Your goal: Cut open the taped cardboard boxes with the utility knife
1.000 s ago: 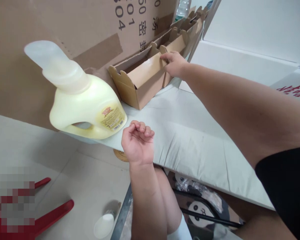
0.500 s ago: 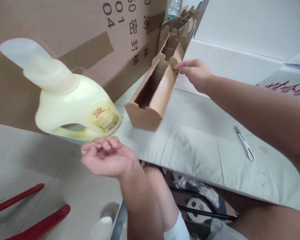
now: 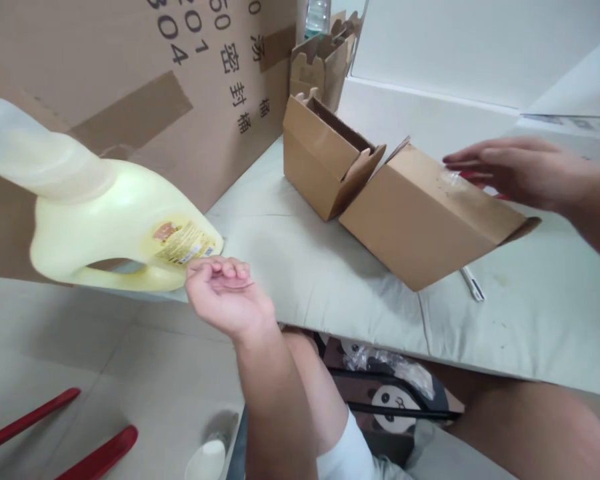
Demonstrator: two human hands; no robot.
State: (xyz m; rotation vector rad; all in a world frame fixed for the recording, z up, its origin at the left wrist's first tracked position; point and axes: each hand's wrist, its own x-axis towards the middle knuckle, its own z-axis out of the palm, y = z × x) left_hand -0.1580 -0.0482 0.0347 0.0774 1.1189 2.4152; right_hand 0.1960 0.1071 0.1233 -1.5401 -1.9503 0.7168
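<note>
My right hand (image 3: pixel 517 170) is over the top far edge of a brown cardboard box (image 3: pixel 405 230), its fingers stretched out and a little blurred. The box stands slanted on the cloth-covered surface; whether the fingertips touch it, I cannot tell. A small shiny clear patch shows beside the fingers. Another narrow open box (image 3: pixel 320 147) stands to its left, close against its end. My left hand (image 3: pixel 225 287) is palm up with loosely curled fingers and nothing in it. It is just in front of a pale yellow jug (image 3: pixel 125 220) with a handle and a label.
A large printed carton (image 3: pixel 145 113) rises behind the jug. More cardboard boxes (image 3: pixel 320 67) and a clear bottle (image 3: pixel 317 17) stand at the back. A white pen (image 3: pixel 473 283) lies partly behind the slanted box. Red legs (image 3: pixel 100 457) and a white cup (image 3: pixel 207 460) are lower left.
My right hand has moved right and no longer pinches the box's end. A box from the row now lies slanted at the right, covering part of the pen. My left hand barely moved.
</note>
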